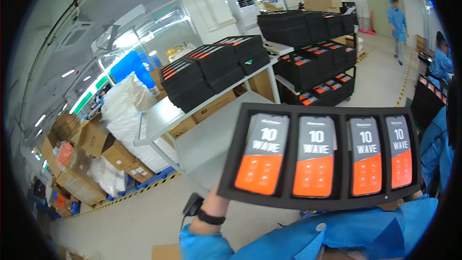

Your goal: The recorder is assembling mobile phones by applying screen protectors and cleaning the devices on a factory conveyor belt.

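The black tray (320, 156) I hold up blocks my reach straight ahead. Left of the tray, open floor (139, 216) lets my hand pass. Beyond it, the white shelf rack (192, 115) stacked with black trays (214, 67) stands in the way.

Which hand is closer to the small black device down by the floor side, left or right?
Left. The left hand is at the tray's lower left corner, with the black device right beside its wrist. The right hand is under the tray's far right end.

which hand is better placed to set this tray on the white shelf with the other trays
Left, probably. The left hand holds the black tray at its left edge, the side toward the white shelf and its stacked trays. The right hand is hidden behind the tray.
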### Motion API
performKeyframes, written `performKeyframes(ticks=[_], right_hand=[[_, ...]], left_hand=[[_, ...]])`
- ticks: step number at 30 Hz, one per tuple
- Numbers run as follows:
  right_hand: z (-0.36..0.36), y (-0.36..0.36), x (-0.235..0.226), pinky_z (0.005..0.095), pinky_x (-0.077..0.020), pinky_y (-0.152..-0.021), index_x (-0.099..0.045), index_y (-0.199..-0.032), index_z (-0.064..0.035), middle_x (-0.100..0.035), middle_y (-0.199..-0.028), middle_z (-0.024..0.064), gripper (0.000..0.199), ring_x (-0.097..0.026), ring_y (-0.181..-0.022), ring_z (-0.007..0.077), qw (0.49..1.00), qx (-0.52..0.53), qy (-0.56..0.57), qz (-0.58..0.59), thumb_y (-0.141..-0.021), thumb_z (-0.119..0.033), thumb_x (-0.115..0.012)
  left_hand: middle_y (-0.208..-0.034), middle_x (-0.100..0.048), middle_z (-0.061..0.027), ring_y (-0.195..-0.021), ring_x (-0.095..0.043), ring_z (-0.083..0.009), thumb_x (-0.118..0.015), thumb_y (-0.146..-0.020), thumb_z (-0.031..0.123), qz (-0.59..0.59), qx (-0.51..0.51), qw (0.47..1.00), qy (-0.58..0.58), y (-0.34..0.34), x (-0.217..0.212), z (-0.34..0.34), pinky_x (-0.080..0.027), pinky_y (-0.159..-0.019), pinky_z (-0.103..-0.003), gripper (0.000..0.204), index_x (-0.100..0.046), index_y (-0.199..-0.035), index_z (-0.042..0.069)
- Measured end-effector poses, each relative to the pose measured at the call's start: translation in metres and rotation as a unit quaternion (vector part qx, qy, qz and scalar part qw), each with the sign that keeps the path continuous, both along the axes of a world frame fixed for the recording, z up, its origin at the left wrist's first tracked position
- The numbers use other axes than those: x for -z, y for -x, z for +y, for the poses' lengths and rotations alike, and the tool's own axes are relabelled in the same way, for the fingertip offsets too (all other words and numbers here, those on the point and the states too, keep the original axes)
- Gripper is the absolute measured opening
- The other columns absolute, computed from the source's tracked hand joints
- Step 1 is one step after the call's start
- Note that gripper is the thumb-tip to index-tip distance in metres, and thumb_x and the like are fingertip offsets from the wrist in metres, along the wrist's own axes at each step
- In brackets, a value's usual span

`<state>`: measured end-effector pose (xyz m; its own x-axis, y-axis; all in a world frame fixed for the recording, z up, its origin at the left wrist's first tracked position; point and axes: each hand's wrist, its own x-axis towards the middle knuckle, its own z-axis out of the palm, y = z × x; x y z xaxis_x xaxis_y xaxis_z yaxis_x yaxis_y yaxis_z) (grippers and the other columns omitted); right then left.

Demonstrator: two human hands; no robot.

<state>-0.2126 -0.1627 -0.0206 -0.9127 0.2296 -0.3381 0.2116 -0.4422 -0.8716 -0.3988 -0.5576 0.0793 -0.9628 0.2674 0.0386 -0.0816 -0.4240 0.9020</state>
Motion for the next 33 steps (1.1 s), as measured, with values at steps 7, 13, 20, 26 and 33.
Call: performKeyframes(ticks=[7, 13, 20, 26, 33], right_hand=[[-0.058, 0.146, -0.007, 0.0349, -0.0274, -0.097, -0.034, -0.125, -0.0075, -0.035, -0.128, 0.008, 0.058, -0.034, -0.117, 0.0235, 0.973, -0.225, 0.055, 0.007, -0.085, -0.049, -0.028], [-0.161, 0.255, -0.029, 0.0351, -0.0268, -0.098, -0.033, -0.125, -0.0076, -0.035, -0.129, 0.0081, 0.059, -0.034, -0.117, 0.0237, 0.919, -0.385, 0.085, 0.017, -0.085, -0.05, -0.028], [-0.313, 0.327, -0.039, 0.0354, -0.0262, -0.098, -0.033, -0.126, -0.0077, -0.034, -0.13, 0.0081, 0.06, -0.033, -0.118, 0.0238, 0.868, -0.478, 0.129, 0.042, -0.085, -0.051, -0.027], [-0.433, 0.354, -0.037, 0.0356, -0.0257, -0.098, -0.033, -0.126, -0.0078, -0.034, -0.13, 0.0081, 0.061, -0.032, -0.118, 0.024, 0.867, -0.46, 0.184, 0.052, -0.085, -0.052, -0.027], [-0.512, 0.324, -0.053, 0.0358, -0.0251, -0.099, -0.033, -0.126, -0.0079, -0.033, -0.131, 0.0082, 0.062, -0.032, -0.119, 0.0241, 0.925, -0.304, 0.226, 0.018, -0.084, -0.053, -0.027]], left_hand=[[-0.11, -0.05, -0.0146, -0.097, -0.05, -0.027, -0.038, -0.084, 0.032, 0.005, -0.309, 0.95, 0.045, -0.036, -0.024, -0.16, -0.04, -0.083, -0.035, 0.044, -0.046, -0.111, -0.002], [-0.11, -0.05, -0.0149, -0.096, -0.05, -0.0272, -0.038, -0.084, 0.031, 0.045, -0.47, 0.879, 0.071, -0.039, -0.063, -0.27, -0.04, -0.083, -0.035, 0.043, -0.046, -0.111, -0.002], [-0.109, -0.051, -0.0152, -0.096, -0.051, -0.0273, -0.037, -0.084, 0.031, 0.099, -0.519, 0.842, 0.11, 0.01, -0.102, -0.418, -0.041, -0.083, -0.035, 0.043, -0.046, -0.11, -0.002], [-0.109, -0.051, -0.0154, -0.096, -0.051, -0.0275, -0.037, -0.084, 0.03, 0.132, -0.483, 0.854, 0.143, 0.125, -0.128, -0.566, -0.041, -0.082, -0.034, 0.043, -0.046, -0.11, -0.003], [-0.108, -0.051, -0.0157, -0.095, -0.051, -0.0276, -0.037, -0.084, 0.03, 0.107, -0.386, 0.912, 0.085, 0.365, -0.074, -0.64, -0.041, -0.082, -0.034, 0.043, -0.047, -0.11, -0.003]])
